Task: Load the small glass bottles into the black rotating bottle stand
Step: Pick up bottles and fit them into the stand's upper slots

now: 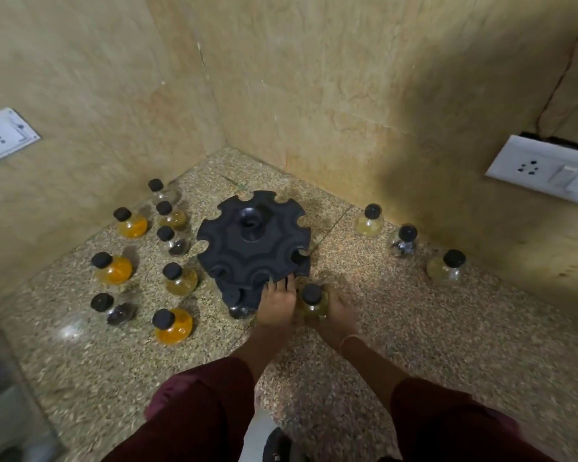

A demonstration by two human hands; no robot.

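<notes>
Early stage of loading. The black rotating bottle stand (252, 241), a matte plastic disc with scalloped, open-mouthed notches round its rim and a central knob, is sitting in the corner of a speckled stone counter (414, 345). Its upper tier is showing every visible notch vacant. On the lower tier, at 6 o'clock, one dark-filled bottle (239, 310) is apparently already hanging. The left hand (277, 305) is lying with straight fingers on the stand's 6 o'clock edge, probably steadying it. The right hand (336, 313), at 5 o'clock, is gripping a pale-yellow bottle (312, 303) just beside the rim. Eight round-bellied glass bottles (172, 325) with black caps are standing at 9 o'clock and three further bottles (403, 241) at 3 o'clock, holding orange, yellowish or dark contents. Most of the loading is therefore left to do.
</notes>
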